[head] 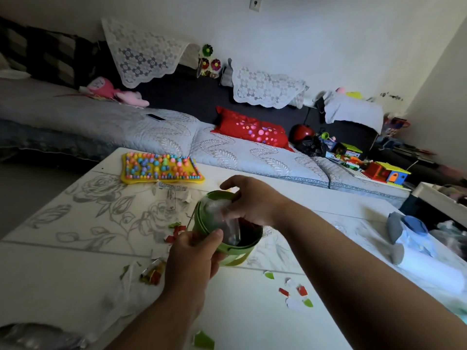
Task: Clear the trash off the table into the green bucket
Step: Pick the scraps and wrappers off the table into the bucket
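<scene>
Green bucket [228, 233], tilted, near the centre of the white tabletop [75, 269]. Left hand [194, 256] grips its near rim, fingers clamped on the wall. Right hand [252, 200] holds clear plastic wrap [225, 215] at the bucket's mouth, fingers pinched on it. Coloured paper scraps [295, 294] lie scattered around; a yellow bead board [161, 168] sits beyond.

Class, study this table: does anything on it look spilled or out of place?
Yes. Torn red, green and white scraps lie scattered over the table around the green bucket, and a crumpled wrapper lies beside the left hand.
</scene>
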Tool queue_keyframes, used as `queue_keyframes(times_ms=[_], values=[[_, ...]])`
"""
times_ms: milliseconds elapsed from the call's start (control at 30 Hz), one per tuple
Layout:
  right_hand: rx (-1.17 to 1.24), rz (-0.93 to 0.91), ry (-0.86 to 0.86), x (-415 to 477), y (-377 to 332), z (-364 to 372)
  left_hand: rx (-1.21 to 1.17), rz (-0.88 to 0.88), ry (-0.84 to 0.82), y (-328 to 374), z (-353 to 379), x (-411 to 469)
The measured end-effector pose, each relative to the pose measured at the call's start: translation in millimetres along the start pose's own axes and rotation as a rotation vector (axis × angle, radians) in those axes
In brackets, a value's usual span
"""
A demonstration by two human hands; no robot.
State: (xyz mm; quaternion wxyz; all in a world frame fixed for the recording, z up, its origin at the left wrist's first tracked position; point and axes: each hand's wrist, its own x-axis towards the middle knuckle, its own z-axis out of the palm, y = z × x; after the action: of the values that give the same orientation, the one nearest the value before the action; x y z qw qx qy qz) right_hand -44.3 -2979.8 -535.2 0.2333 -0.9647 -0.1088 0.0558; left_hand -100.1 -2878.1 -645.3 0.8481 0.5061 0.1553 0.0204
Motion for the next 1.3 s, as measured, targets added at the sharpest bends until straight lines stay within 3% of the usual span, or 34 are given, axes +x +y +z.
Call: queue_keyframes(times_ms=[200,367,533,833,1033,1300], values=[[0.163,-0.013,0.040,-14.9,1.4,-19.4,-0.021,-0.004,0.000,1.5,0.0,-0.8],[0.097,-0.084,-0.177,-32.4,-1.2,-9.1,-0.054,0.000,-0.002,2.2,1.0,-3.1],[-0.107,-0.042,0.028,-21.3,0.4,8.8,-0.047,-0.002,-0.006,0.8,1.8,-2.8],[-0.287,0.022,0.094,9.9,11.7,35.0,0.031,0.028,-0.019,-4.6,1.6,-1.3],[-0.236,0.073,0.224,15.4,11.1,52.1,0.096,0.075,-0.027,-6.2,1.9,-1.6],[-0.141,0.014,0.179,-3.3,4.0,27.0,0.009,0.019,0.013,-0.7,-2.0,4.8]])
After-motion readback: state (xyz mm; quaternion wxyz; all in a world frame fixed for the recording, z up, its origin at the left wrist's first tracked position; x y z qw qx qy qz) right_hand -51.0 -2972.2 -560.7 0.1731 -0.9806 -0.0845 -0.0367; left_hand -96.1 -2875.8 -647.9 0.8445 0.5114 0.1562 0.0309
